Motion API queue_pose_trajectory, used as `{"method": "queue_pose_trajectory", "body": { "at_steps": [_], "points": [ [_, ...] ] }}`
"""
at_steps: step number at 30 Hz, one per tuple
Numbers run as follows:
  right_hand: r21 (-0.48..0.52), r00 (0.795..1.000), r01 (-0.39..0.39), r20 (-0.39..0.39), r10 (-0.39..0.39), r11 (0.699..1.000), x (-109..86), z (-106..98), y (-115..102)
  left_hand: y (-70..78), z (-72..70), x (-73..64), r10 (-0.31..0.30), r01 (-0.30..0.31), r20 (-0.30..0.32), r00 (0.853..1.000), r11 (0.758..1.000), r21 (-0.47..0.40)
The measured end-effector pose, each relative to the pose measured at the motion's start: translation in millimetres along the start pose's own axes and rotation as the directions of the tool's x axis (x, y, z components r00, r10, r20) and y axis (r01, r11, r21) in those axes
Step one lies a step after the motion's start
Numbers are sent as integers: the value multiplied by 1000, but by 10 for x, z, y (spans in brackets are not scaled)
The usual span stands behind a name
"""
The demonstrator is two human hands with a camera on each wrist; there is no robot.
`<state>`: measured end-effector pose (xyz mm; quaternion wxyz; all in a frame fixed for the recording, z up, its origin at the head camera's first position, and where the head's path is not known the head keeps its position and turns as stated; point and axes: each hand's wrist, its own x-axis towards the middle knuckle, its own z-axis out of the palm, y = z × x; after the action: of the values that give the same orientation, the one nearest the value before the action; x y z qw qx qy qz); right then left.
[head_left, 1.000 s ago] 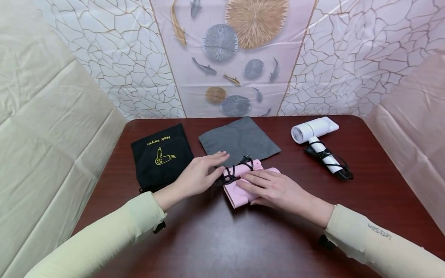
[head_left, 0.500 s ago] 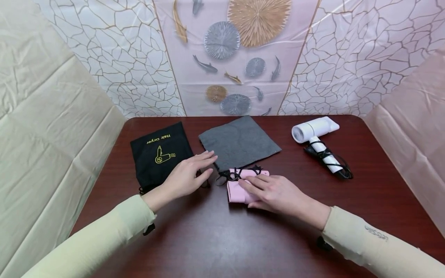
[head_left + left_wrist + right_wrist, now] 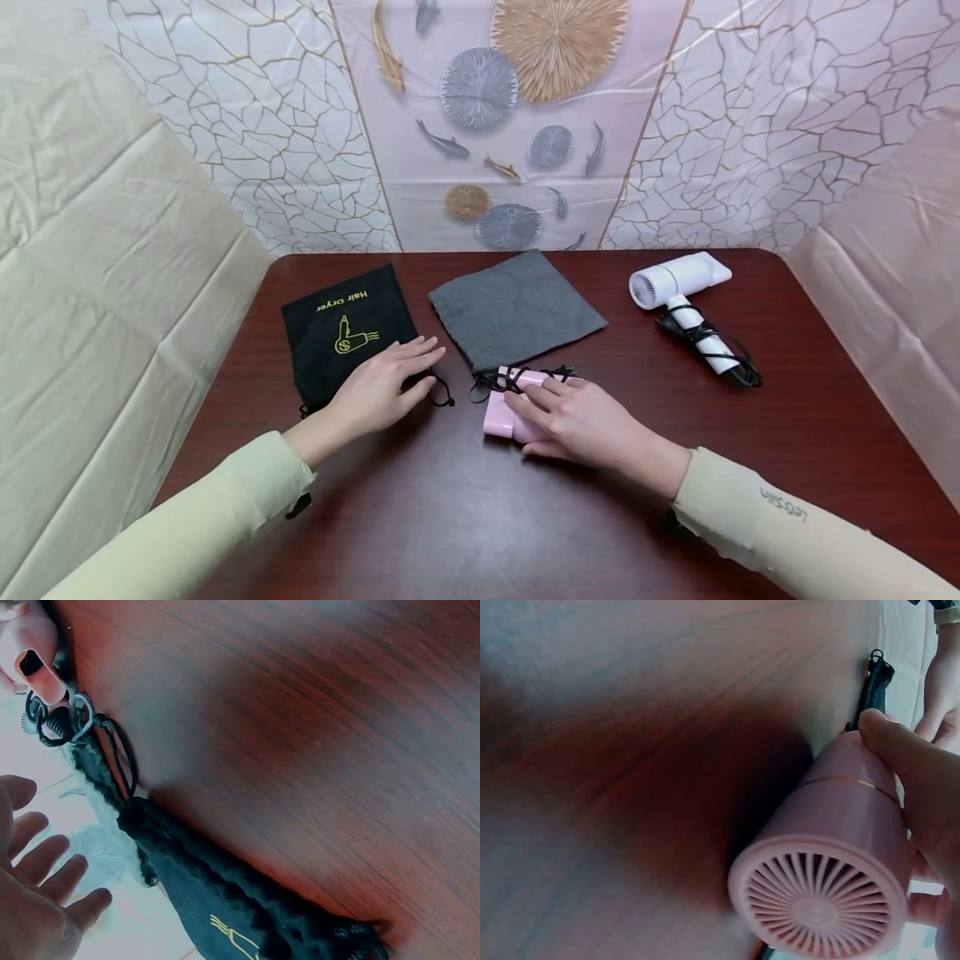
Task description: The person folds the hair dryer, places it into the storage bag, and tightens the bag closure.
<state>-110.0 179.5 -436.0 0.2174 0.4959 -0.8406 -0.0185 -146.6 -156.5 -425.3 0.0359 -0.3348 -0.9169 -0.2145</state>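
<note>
My right hand (image 3: 581, 421) grips the body of a pink hair dryer (image 3: 498, 415), thumb along the near side and fingers over the top. A black cord (image 3: 510, 379) is wound round its folded handle. In the right wrist view, the round grille (image 3: 814, 911) at the back of the pink hair dryer faces the camera. My left hand (image 3: 375, 387) holds nothing; its fingers reach out loosely over the right edge of a black drawstring bag (image 3: 318, 329) printed "Hair Dryer". The left wrist view also shows the left fingers (image 3: 52, 859) apart beside that bag.
Behind the pink hair dryer a grey cloth pouch (image 3: 517, 304) lies flat. At the back right lies a white hair dryer (image 3: 678, 279) with its own black cord round the handle. Beneath everything is a dark red wooden table (image 3: 450, 533); patterned cloth hangs at its back edge.
My left hand has drawn away from the pink hair dryer, leftward to the black bag. My right hand has turned the pink hair dryer slightly and shifted it a little toward me, off the grey pouch.
</note>
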Motion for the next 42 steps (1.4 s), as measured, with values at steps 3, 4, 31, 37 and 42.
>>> {"method": "queue_pose_trajectory", "body": {
  "at_steps": [3, 4, 31, 37, 42],
  "points": [
    [16, 999, -25, 36, 25, 1000, -22, -49, -17, -40, -10, -31, 1, -1, 15, 1000, 1000, 29],
    [36, 999, -33, 39, 32, 999, -45, -71, -15, -53, -18, -40, 1, -1, 19, 1000, 999, 38],
    [312, 999, -48, -1, 51, 949, -839, 27, 153, -465, -348, -363, -74, 51, 74, 994, 960, 275],
    [318, 998, -42, -34, 56, 947, -829, 53, 140, -504, -283, -433, -102, 82, 61, 993, 959, 270],
    [354, 991, 8, -129, 40, 935, -787, 64, 143, -544, -213, -483, -145, 119, 85, 986, 958, 260]
  ]
}}
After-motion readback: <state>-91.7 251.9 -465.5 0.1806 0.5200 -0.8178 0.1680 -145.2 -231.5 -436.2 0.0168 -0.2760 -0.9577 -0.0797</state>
